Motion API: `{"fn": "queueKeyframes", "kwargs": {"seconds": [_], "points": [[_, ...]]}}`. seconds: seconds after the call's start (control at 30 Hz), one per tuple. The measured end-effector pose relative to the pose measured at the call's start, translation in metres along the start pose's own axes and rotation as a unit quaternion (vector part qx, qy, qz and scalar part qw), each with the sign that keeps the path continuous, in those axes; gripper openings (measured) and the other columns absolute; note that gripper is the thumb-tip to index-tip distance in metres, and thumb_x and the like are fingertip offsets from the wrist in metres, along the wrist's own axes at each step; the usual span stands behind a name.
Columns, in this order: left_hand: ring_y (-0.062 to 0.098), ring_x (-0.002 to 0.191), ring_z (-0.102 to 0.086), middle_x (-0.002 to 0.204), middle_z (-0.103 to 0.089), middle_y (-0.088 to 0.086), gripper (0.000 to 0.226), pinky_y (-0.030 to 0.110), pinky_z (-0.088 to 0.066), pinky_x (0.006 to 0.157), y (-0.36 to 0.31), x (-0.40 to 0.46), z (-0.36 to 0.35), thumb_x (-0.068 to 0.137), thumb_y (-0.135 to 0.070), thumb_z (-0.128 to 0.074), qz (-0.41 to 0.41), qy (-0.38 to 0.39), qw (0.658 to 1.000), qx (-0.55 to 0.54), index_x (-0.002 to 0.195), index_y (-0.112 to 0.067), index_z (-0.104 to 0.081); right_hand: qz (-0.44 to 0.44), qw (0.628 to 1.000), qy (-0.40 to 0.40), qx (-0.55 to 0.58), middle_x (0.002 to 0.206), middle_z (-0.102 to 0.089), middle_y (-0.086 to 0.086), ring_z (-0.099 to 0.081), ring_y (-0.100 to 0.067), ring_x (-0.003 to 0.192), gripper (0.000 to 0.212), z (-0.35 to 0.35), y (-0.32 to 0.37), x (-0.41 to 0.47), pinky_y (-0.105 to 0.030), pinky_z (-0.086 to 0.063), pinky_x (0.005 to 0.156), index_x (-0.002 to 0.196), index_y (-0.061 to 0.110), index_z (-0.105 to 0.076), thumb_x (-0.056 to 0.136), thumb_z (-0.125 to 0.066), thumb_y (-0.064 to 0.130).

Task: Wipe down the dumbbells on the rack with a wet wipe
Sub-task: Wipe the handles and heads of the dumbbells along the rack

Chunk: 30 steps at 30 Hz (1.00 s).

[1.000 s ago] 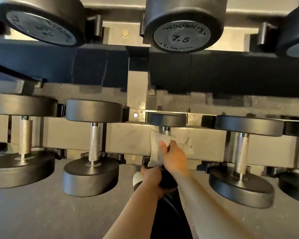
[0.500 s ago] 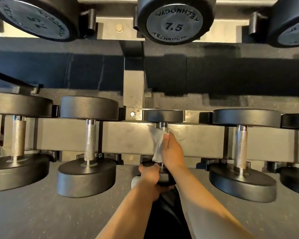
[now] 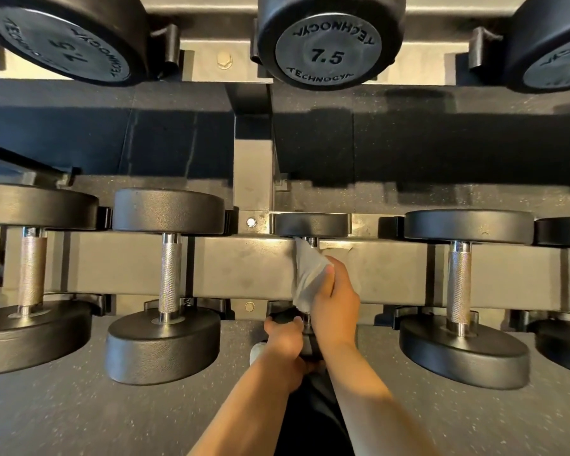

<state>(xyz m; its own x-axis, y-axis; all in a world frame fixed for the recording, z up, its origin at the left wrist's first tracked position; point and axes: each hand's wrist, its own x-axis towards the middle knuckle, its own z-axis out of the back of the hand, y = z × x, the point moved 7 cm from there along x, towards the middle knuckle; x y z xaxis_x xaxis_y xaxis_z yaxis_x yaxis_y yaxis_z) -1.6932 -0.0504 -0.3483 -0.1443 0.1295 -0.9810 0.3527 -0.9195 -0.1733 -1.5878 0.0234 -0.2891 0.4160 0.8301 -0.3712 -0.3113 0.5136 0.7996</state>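
The small dumbbell (image 3: 311, 225) sits in the lower row of the rack (image 3: 244, 268), straight ahead of the person, with its long axis running away from them — far head at the back rail, near head at the front edge. The right hand (image 3: 334, 301) lies over the handle, fingers curled round it with the wet wipe (image 3: 306, 274) bunched between palm and metal, so any stroke has to run along that near-to-far line, from the near collar toward the short bit of bare shaft showing just under the far head. The left hand (image 3: 285, 334) grips the near head from the left side, apparently to steady it; it is the nearer hand to the body, the right the one reaching further in. Much is hidden: the handle itself is almost wholly covered by wipe and fingers, the near head is masked by both hands, and how tightly the wipe wraps round the underside cannot be told. The larger dumbbells (image 3: 168, 278) to either side lie parallel, well apart from the hands.
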Motion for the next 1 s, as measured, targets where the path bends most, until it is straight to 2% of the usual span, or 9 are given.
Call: {"fn": "queueKeyframes", "kwargs": {"seconds": [0.1, 0.23, 0.33, 0.43, 0.53, 0.63, 0.77, 0.87, 1.0], "points": [[0.036, 0.086, -0.059, 0.113, -0.055, 0.019, 0.052, 0.049, -0.052, 0.057, 0.002, -0.001, -0.002, 0.102, -0.01, -0.044, 0.003, 0.01, 1.0, -0.012, 0.148, -0.022, -0.023, -0.021, 0.997, -0.047, 0.065, 0.101, -0.058, 0.009, -0.053, -0.006, 0.096, 0.027, 0.015, -0.002, -0.01, -0.006, -0.041, 0.075, 0.114, 0.023, -0.054, 0.103, -0.03, 0.028], [0.046, 0.104, -0.055, 0.127, -0.049, 0.022, 0.055, 0.062, -0.054, 0.066, 0.005, 0.005, -0.003, 0.1, -0.012, -0.048, 0.037, 0.009, 0.999, -0.03, 0.147, -0.028, -0.024, -0.035, 0.986, -0.085, 0.141, 0.095, -0.057, 0.014, -0.056, 0.0, 0.091, 0.023, 0.047, -0.003, -0.009, -0.01, -0.043, 0.071, 0.106, 0.022, -0.052, 0.104, -0.03, 0.027], [0.046, 0.106, -0.055, 0.129, -0.047, 0.022, 0.055, 0.062, -0.054, 0.066, 0.006, 0.005, -0.002, 0.101, -0.012, -0.048, 0.047, 0.018, 0.998, -0.035, 0.147, -0.027, -0.022, 0.054, 0.998, -0.012, 0.002, 0.084, -0.053, 0.019, -0.054, 0.009, 0.079, 0.016, 0.057, 0.003, -0.001, -0.004, -0.039, 0.066, 0.1, 0.024, -0.052, 0.103, -0.036, 0.021], [0.046, 0.105, -0.056, 0.129, -0.048, 0.022, 0.054, 0.061, -0.055, 0.067, 0.005, 0.003, -0.003, 0.102, -0.013, -0.046, 0.038, 0.03, 0.998, -0.038, 0.147, -0.024, -0.02, 0.141, 0.97, 0.128, -0.152, 0.07, -0.049, 0.012, -0.049, -0.003, 0.061, 0.013, 0.031, 0.004, 0.005, -0.011, -0.036, 0.055, 0.09, 0.022, -0.052, 0.1, -0.044, 0.018], [0.044, 0.1, -0.059, 0.127, -0.051, 0.023, 0.049, 0.06, -0.056, 0.069, 0.005, 0.002, -0.005, 0.104, -0.017, -0.042, 0.031, 0.041, 0.998, -0.042, 0.147, -0.024, -0.022, 0.11, 0.939, 0.218, -0.243, 0.069, -0.051, 0.004, -0.047, -0.014, 0.063, 0.017, -0.001, -0.011, 0.005, -0.022, -0.032, 0.053, 0.079, 0.015, -0.05, 0.093, -0.057, 0.02], [0.046, 0.104, -0.059, 0.131, -0.049, 0.022, 0.043, 0.064, -0.054, 0.074, 0.006, 0.003, -0.004, 0.105, -0.026, -0.036, 0.032, 0.041, 0.996, -0.07, 0.146, -0.025, -0.025, 0.079, 0.936, 0.258, -0.224, 0.069, -0.048, 0.004, -0.045, -0.014, 0.066, 0.026, -0.003, -0.019, 0.008, -0.022, -0.032, 0.055, 0.069, 0.018, -0.046, 0.084, -0.067, 0.014], [0.049, 0.11, -0.055, 0.135, -0.047, 0.022, 0.041, 0.064, -0.055, 0.065, 0.014, 0.004, -0.001, 0.105, -0.034, -0.035, 0.046, 0.046, 0.989, -0.134, 0.145, -0.03, -0.031, 0.177, 0.854, 0.387, -0.3, 0.091, -0.061, -0.007, -0.053, -0.022, 0.092, 0.008, -0.003, -0.017, 0.001, -0.028, -0.038, 0.077, 0.083, 0.009, -0.066, 0.084, -0.061, 0.003], [0.048, 0.11, -0.055, 0.135, -0.049, 0.022, 0.04, 0.061, -0.055, 0.062, 0.015, 0.008, -0.001, 0.105, -0.03, -0.035, 0.055, 0.053, 0.986, -0.146, 0.144, -0.029, -0.032, 0.219, 0.796, 0.446, -0.346, 0.117, -0.061, -0.008, -0.051, -0.023, 0.112, 0.027, -0.006, -0.012, -0.006, -0.025, -0.038, 0.091, 0.108, 0.011, -0.07, 0.089, -0.053, 0.001], [0.047, 0.104, -0.058, 0.13, -0.053, 0.021, 0.039, 0.063, -0.053, 0.06, 0.015, 0.02, -0.002, 0.103, -0.023, -0.038, 0.057, 0.03, 0.989, -0.13, 0.142, -0.031, -0.037, 0.202, 0.763, 0.468, -0.397, 0.136, -0.051, 0.003, -0.045, -0.019, 0.124, 0.038, -0.021, -0.006, -0.012, -0.025, -0.037, 0.097, 0.122, 0.029, -0.063, 0.092, -0.049, 0.01]]}}
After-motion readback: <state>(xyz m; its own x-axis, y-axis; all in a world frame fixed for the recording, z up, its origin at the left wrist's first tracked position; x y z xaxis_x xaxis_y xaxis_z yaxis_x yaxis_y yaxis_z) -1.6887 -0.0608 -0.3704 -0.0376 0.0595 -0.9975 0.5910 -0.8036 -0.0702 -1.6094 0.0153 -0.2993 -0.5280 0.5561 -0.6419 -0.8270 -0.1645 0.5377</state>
